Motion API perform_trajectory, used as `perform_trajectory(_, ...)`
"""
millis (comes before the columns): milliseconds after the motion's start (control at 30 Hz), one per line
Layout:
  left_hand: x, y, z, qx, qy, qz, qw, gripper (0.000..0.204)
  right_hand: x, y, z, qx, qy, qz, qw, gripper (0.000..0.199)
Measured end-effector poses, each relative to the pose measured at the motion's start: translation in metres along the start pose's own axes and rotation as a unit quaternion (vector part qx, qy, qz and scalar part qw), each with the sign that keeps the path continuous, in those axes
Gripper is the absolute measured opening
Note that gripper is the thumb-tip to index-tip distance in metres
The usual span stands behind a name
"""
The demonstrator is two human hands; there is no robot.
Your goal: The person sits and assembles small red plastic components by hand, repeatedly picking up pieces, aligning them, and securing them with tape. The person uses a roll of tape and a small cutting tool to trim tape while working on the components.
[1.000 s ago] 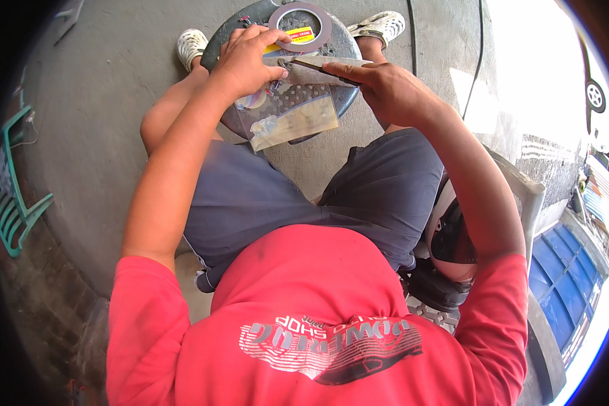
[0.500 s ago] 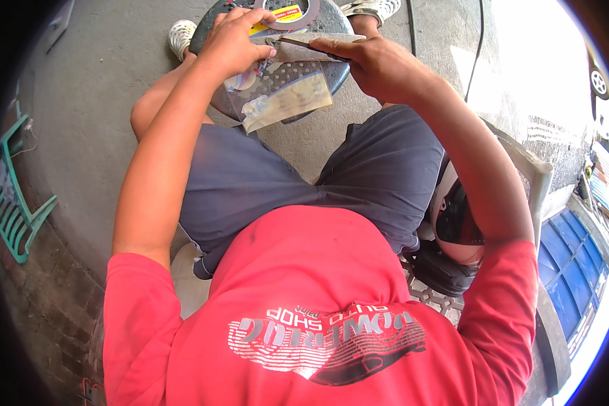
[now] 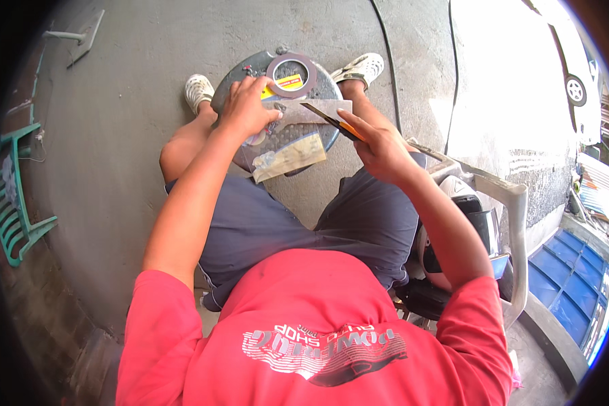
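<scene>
My left hand (image 3: pixel 245 105) presses down on a pale grey sheet piece (image 3: pixel 311 109) that lies on a round grey stool top (image 3: pixel 321 139) between my knees. My right hand (image 3: pixel 377 141) grips a slim dark cutter knife with an orange handle (image 3: pixel 328 119), its blade tip resting on that sheet. A roll of tape (image 3: pixel 291 69) with a yellow-and-red label lies at the far side of the stool top. A clear plastic packet with a tan card (image 3: pixel 289 157) lies at the near edge of the top, below my left hand.
My feet in white shoes (image 3: pixel 197 89) stand on the grey concrete floor either side of the stool. A green plastic chair (image 3: pixel 13 203) is at the left. A white plastic chair (image 3: pixel 514 223) with a dark helmet (image 3: pixel 453 203) stands at my right. A car (image 3: pixel 575 61) is parked far right.
The view has tilted, so the stool top sits lower in the picture. My left hand still holds the sheet and my right hand has drawn the knife slightly toward me along it.
</scene>
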State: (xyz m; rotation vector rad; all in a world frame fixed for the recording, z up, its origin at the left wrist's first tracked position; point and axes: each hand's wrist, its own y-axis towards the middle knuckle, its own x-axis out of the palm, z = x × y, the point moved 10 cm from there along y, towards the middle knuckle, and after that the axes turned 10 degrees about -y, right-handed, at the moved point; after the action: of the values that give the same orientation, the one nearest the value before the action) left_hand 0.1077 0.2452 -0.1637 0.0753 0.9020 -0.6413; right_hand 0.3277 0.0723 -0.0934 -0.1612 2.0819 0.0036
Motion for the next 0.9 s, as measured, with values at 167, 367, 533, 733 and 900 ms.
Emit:
perform_trajectory(167,-0.010,-0.015,0.007,0.026,-0.061,0.039,0.997,0.063,0.029,-0.062,0.013,0.195,0.268,-0.062,0.942,0.046)
perform_trajectory(367,-0.005,0.038,0.043,0.150,0.130,-0.036,0.979,0.050,0.053,-0.048,-0.055,0.050,0.024,-0.027,0.998,0.054)
perform_trajectory(533,0.017,0.062,0.060,0.214,0.232,-0.121,0.941,0.026,0.082,-0.017,-0.077,-0.068,-0.139,-0.036,0.987,0.053)
perform_trajectory(733,0.025,0.061,0.064,0.246,0.242,-0.185,0.920,0.024,0.097,0.001,-0.070,-0.098,-0.171,-0.015,0.980,0.050)
perform_trajectory(900,0.012,0.062,0.072,0.244,0.199,-0.197,0.928,0.018,0.082,-0.003,-0.061,-0.069,-0.119,0.046,0.989,0.051)
